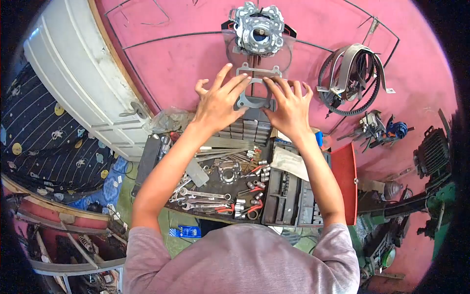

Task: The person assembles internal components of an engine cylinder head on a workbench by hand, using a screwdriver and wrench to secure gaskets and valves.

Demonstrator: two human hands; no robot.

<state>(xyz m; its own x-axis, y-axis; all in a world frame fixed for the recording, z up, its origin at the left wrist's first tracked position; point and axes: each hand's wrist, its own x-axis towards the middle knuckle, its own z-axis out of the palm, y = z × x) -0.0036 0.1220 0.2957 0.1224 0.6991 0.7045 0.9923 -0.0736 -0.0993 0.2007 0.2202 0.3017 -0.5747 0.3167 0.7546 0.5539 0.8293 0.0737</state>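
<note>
Both arms reach up toward the pink wall. Between my hands is a flat grey gasket (254, 104) with a large round opening. The thumb and forefinger of my left hand (218, 102) pinch its left edge, and the other fingers are spread. My right hand (291, 109) grips the right edge between thumb and fingertips. Just above my fingertips, a second, frame-shaped grey gasket (274, 70) hangs against the wall. Higher up, a thick bunch of grey gaskets (258, 30) hangs in a cluster.
Below my arms, a workbench holds wrenches (205, 194), sockets, a grey plastic organizer (245, 130) and a red toolbox (344, 183). Belts (350, 81) hang on the wall to the right. A white door (81, 73) stands to the left, and a green machine (443, 201) is at far right.
</note>
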